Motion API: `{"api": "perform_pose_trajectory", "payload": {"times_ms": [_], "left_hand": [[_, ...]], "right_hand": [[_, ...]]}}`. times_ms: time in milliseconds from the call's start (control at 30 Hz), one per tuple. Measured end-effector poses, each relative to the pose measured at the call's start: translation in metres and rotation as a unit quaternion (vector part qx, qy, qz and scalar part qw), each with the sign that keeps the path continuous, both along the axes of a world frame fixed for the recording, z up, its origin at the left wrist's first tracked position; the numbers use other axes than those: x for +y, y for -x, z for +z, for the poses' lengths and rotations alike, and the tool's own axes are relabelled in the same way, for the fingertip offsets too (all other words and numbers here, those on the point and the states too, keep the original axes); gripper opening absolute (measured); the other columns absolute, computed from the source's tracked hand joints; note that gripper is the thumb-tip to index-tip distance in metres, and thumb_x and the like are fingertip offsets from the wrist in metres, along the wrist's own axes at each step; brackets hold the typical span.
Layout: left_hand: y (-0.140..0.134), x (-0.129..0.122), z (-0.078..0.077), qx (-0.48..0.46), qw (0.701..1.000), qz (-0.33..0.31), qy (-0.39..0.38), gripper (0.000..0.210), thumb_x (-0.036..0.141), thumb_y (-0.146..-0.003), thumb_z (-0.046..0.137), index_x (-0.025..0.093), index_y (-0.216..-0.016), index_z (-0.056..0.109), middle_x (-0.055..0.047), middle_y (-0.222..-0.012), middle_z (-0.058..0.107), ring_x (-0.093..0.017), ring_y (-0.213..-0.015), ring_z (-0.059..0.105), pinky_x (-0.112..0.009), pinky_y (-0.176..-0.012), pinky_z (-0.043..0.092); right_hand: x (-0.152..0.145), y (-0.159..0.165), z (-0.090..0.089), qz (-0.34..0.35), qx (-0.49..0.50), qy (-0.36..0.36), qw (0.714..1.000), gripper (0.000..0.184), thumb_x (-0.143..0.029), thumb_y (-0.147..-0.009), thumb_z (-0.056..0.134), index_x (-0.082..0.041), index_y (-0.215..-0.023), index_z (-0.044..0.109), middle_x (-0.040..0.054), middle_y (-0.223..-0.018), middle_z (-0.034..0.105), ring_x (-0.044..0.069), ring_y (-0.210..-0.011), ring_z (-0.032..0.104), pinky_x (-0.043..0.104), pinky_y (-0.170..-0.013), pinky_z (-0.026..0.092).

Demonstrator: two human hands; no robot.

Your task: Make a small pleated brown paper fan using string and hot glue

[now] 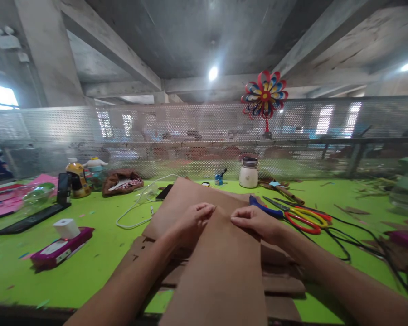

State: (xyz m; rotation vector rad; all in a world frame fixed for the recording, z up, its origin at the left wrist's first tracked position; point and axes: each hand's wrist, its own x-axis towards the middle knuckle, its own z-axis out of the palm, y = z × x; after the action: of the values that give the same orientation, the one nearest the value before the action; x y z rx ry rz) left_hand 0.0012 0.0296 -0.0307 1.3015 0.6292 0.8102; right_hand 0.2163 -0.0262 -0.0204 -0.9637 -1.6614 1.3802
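Evidently, we have both hands at the far end of one piece: our left hand (197, 218) pinches it with thumb and fingertips together, and our right hand (250, 220) grips its right edge, thumb uppermost. The brown paper strip (226, 271) narrows between them and runs down toward us, its near end beyond our view. We judge the work on it to be partway along — the far end is drawn in, yet whether it is folded or merely bent we cannot tell, and it is not pressed flat.

Just beyond lies a larger brown sheet (187, 199), and beneath is a loose pile of brown pieces (282, 284), none of them in our grip, so we count those as left alone.

To the right, the scissors (292, 210) with red and yellow handles rest idle on the green tabletop (109, 244). Farther out we see a white jar (248, 175), a blue bottle (219, 179) and a purple power strip (63, 250).
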Motion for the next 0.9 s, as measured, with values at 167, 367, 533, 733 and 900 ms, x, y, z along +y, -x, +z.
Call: {"api": "perform_pose_trajectory", "payload": {"times_ms": [167,367,533,733,900], "left_hand": [[0.000,0.005,0.002,0.083,0.990,0.045,-0.107,0.036,0.048,-0.079,0.055,0.013,-0.085,0.061,-0.004,-0.078,0.061,-0.012,-0.071,0.055,-0.025,-0.068,0.042],[-0.012,-0.006,-0.013,0.295,0.866,-0.020,-0.403,0.035,0.045,-0.081,0.054,0.017,-0.092,0.069,-0.005,-0.085,0.067,-0.017,-0.075,0.056,-0.025,-0.068,0.038],[-0.008,0.000,-0.020,0.338,0.820,-0.032,-0.461,0.029,0.040,-0.083,0.053,0.017,-0.086,0.071,-0.005,-0.079,0.064,-0.015,-0.071,0.053,-0.023,-0.063,0.035],[-0.008,0.004,-0.022,0.376,0.777,-0.006,-0.504,0.023,0.034,-0.080,0.057,0.017,-0.077,0.072,-0.004,-0.072,0.054,-0.013,-0.066,0.047,-0.023,-0.059,0.032],[-0.006,0.002,-0.017,0.382,0.754,-0.037,-0.533,0.024,0.032,-0.083,0.053,0.018,-0.081,0.072,-0.003,-0.070,0.049,-0.013,-0.063,0.045,-0.023,-0.056,0.029]], "right_hand": [[0.017,0.000,-0.020,0.030,-0.204,-0.087,0.975,0.030,-0.038,-0.077,0.058,-0.012,-0.063,0.057,-0.0060,-0.052,0.037,0.006,-0.048,0.029,0.020,-0.046,0.023],[0.013,0.015,-0.026,-0.024,-0.299,-0.220,0.928,0.027,-0.029,-0.083,0.048,-0.010,-0.074,0.065,0.0000,-0.063,0.055,0.011,-0.060,0.043,0.022,-0.054,0.031],[0.011,0.017,-0.028,-0.061,-0.362,-0.263,0.892,0.025,-0.026,-0.083,0.049,-0.011,-0.075,0.067,0.0031,-0.065,0.061,0.013,-0.061,0.049,0.023,-0.055,0.033],[0.018,0.012,-0.036,-0.037,-0.365,-0.332,0.869,0.020,-0.024,-0.083,0.051,-0.012,-0.081,0.067,0.0072,-0.079,0.064,0.015,-0.070,0.055,0.023,-0.064,0.039],[0.015,0.006,-0.033,0.006,-0.381,-0.336,0.861,0.021,-0.022,-0.085,0.049,-0.014,-0.087,0.067,0.0076,-0.082,0.066,0.016,-0.073,0.056,0.024,-0.065,0.039]]}}
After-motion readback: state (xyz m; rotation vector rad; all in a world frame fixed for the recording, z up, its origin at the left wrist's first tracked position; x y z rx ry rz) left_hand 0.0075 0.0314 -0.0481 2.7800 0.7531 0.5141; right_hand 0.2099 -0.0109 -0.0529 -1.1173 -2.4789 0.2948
